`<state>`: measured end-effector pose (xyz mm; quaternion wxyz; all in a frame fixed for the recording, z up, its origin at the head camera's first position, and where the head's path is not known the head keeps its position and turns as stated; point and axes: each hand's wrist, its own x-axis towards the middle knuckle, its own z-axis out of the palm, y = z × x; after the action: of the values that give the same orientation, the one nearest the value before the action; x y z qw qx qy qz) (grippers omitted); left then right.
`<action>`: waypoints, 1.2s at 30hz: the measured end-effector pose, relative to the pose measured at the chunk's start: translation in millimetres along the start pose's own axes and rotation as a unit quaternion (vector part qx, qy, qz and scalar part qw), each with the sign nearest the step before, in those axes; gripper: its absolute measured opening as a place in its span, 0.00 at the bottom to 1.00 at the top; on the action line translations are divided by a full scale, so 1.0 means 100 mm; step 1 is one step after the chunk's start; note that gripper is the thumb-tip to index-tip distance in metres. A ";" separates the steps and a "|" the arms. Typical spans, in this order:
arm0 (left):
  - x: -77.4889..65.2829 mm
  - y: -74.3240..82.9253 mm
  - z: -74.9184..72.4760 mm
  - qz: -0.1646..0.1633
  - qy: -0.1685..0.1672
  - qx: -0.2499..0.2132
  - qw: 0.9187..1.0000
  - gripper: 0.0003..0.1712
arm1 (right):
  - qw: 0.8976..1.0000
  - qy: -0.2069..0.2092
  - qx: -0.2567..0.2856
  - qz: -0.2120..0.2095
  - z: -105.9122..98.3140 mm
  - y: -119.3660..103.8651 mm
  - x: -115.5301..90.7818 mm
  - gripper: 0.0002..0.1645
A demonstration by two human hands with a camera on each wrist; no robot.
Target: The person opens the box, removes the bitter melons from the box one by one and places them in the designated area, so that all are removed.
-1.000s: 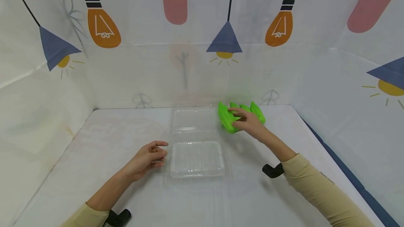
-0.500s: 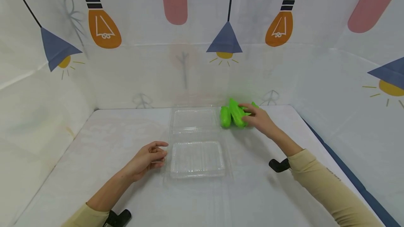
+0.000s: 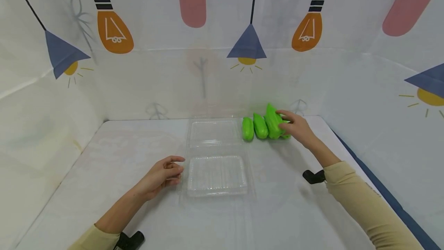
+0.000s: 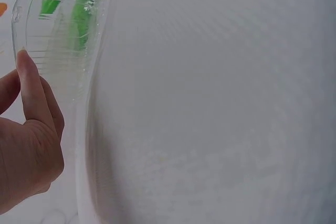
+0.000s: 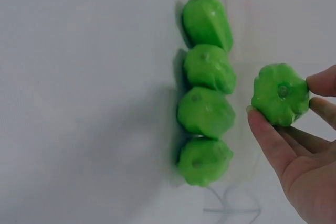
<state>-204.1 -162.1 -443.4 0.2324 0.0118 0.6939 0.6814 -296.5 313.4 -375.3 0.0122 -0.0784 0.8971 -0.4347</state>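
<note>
My right hand (image 3: 298, 128) grips a bright green, ribbed and knobbly vegetable like a bitter melon (image 3: 273, 122) between thumb and fingers, at the back right of the table. In the right wrist view the held bitter melon (image 5: 281, 95) shows its round end, beside a row of several similar bitter melons (image 5: 206, 113) lying side by side. A clear plastic clamshell box (image 3: 216, 174) lies unfolded in the middle, its other half (image 3: 213, 132) towards the back. My left hand (image 3: 161, 176) is at the box's left edge, fingers loosely bent, a fingertip right at the rim in the left wrist view.
A white table (image 3: 114, 153) bears everything. White curtains printed with lamps and bulbs (image 3: 114, 32) rise behind and at both sides. Black wrist mounts (image 3: 313, 176) stick out under both tan sleeves (image 3: 360, 203).
My right hand has moved to the right along the row with the bitter melon, uncovering the bitter melons at the row's left end. The left hand and the box have stayed put.
</note>
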 end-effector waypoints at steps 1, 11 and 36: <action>0.00 0.00 0.00 0.000 0.000 0.000 1.000 0.33 | 1.000 0.002 -0.002 0.001 -0.02 0.01 0.00 0.35; -0.03 0.00 0.01 0.000 0.000 0.000 1.000 0.33 | 1.000 0.015 -0.009 0.012 -0.12 0.09 0.08 0.36; -0.03 0.02 0.00 0.012 -0.015 -0.004 1.000 0.35 | 0.996 0.046 -0.070 0.041 -0.39 0.51 0.09 0.34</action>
<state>-202.0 -162.9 -440.9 0.2350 0.0292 0.6873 0.6867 -315.4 373.3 -390.7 -0.0165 -0.0217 0.9272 -0.3735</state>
